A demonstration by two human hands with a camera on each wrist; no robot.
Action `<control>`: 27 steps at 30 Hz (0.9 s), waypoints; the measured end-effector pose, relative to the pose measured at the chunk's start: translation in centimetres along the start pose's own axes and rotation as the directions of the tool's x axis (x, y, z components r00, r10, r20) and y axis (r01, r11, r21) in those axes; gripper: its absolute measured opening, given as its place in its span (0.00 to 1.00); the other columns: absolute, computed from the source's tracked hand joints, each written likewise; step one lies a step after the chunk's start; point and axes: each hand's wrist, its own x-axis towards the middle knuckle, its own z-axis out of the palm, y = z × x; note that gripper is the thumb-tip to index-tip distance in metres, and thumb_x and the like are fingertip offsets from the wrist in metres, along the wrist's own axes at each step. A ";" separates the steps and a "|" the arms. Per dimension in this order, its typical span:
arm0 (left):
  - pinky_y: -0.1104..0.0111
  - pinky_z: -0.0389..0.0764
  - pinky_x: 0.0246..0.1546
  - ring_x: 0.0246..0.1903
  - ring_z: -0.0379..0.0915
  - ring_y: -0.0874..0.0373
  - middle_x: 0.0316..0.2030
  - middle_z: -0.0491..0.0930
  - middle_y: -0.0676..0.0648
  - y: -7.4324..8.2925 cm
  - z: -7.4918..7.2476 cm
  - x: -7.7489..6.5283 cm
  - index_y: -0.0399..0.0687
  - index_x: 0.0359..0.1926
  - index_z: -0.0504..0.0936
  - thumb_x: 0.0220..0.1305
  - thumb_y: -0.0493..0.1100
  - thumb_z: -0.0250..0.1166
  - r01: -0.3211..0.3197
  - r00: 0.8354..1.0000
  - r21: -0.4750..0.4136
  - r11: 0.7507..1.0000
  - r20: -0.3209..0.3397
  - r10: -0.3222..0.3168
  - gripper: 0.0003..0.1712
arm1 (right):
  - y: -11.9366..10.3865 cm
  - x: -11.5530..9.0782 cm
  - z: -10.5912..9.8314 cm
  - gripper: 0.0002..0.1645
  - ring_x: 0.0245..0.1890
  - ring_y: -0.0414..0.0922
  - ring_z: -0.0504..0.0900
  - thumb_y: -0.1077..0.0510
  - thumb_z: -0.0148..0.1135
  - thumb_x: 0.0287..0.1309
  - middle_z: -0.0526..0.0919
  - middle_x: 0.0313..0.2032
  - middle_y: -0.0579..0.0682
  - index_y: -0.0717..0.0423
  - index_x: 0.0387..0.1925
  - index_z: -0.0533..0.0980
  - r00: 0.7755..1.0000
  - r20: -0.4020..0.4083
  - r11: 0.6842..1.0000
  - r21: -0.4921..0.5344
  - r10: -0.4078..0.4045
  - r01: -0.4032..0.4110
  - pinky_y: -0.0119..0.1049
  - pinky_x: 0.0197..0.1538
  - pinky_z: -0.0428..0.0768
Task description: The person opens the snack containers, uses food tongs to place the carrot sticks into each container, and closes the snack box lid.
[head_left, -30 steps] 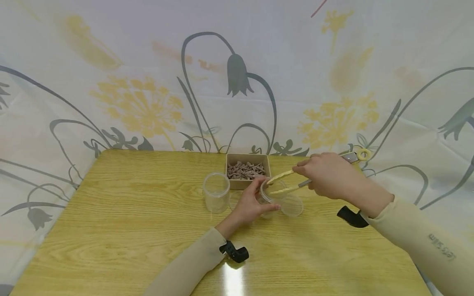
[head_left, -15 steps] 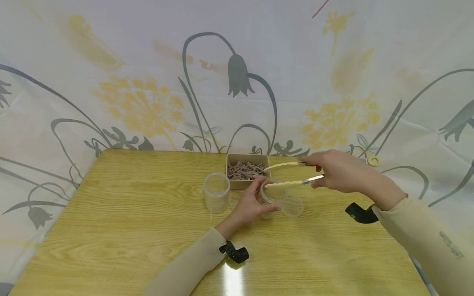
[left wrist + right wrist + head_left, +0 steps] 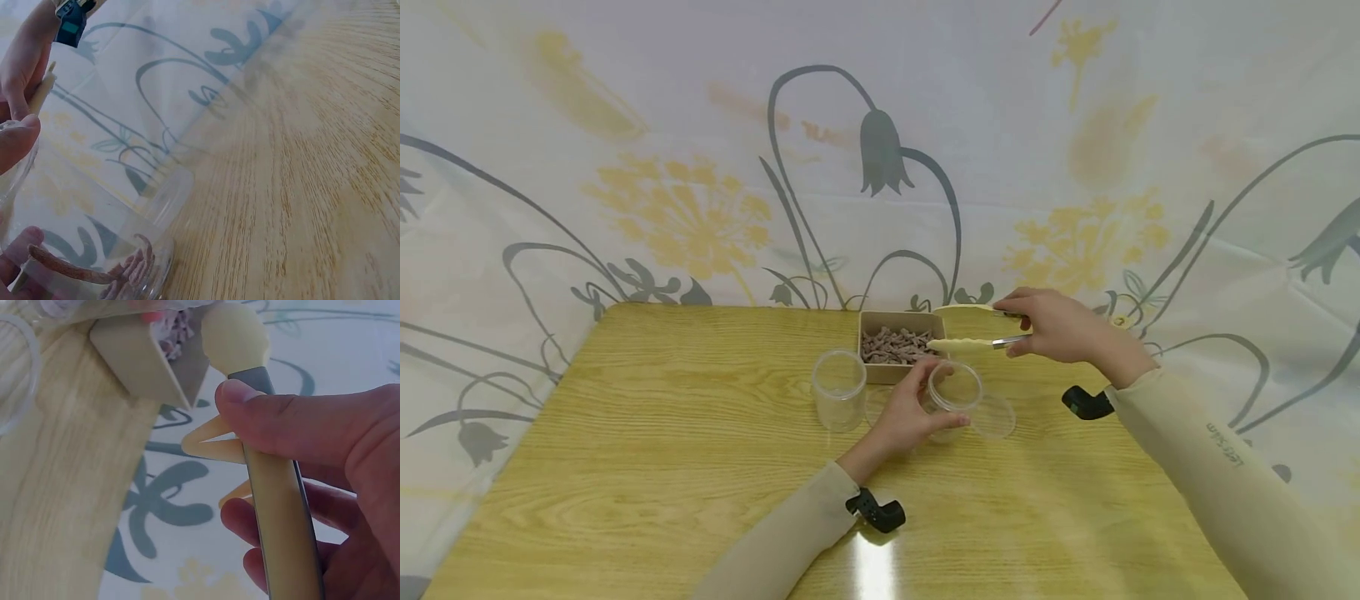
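My left hand (image 3: 910, 417) grips a clear plastic jar (image 3: 955, 387) round its side, thumb at the front. Several thin brown, twig-like pieces (image 3: 128, 272) lie in the bottom of that jar, as the left wrist view shows. With my right hand (image 3: 1052, 325) I hold pale yellow tongs (image 3: 962, 343) by their metal-edged arms. The tong tips stand apart at the right rim of a cardboard-coloured box (image 3: 898, 373), with nothing visible between them. Heaped in the box are many brown stick-like pieces (image 3: 895, 343).
A second clear jar (image 3: 838, 392) stands uncapped left of the held one. One clear round lid (image 3: 994, 417) lies right of the held jar, and another lid (image 3: 877, 406) is partly hidden behind my left hand. A patterned cloth (image 3: 700, 167) hangs behind the wooden table (image 3: 662, 467).
The tongs were inside the held jar's mouth with tips low. My right hand has lifted them out and carried them up and back to the box. The left hand stays on the jar.
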 end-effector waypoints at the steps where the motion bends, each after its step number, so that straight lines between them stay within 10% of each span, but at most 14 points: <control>1: 0.59 0.64 0.67 0.65 0.66 0.54 0.62 0.73 0.44 0.0 0.0 0.0 0.53 0.65 0.68 0.51 0.38 0.80 0.003 1.000 -0.002 1.000 0.001 -0.003 0.43 | 0.2 0.3 0.3 0.40 0.40 0.50 0.79 0.56 0.75 0.54 0.76 0.55 0.60 0.67 0.65 0.71 1.000 0.004 1.000 0.009 0.003 -0.003 0.47 0.43 0.80; 11: 0.56 0.65 0.66 0.66 0.66 0.45 0.63 0.72 0.41 0.1 0.1 0.0 0.49 0.65 0.68 0.51 0.40 0.80 0.018 1.000 0.000 1.000 0.003 -0.018 0.42 | 0.2 3.7 2.8 0.40 0.38 0.48 0.80 0.57 0.79 0.48 0.77 0.49 0.56 0.65 0.63 0.74 0.999 0.033 0.999 -0.050 0.003 -0.002 0.44 0.40 0.81; 27: 0.57 0.63 0.68 0.67 0.63 0.58 0.64 0.71 0.42 -0.2 0.0 0.1 0.56 0.65 0.67 0.52 0.40 0.80 0.010 1.000 0.004 1.000 0.012 -0.010 0.43 | -1.6 7.4 2.4 0.36 0.50 0.56 0.79 0.58 0.77 0.52 0.76 0.55 0.60 0.65 0.62 0.75 0.973 0.228 0.983 -0.181 0.047 -0.005 0.52 0.50 0.80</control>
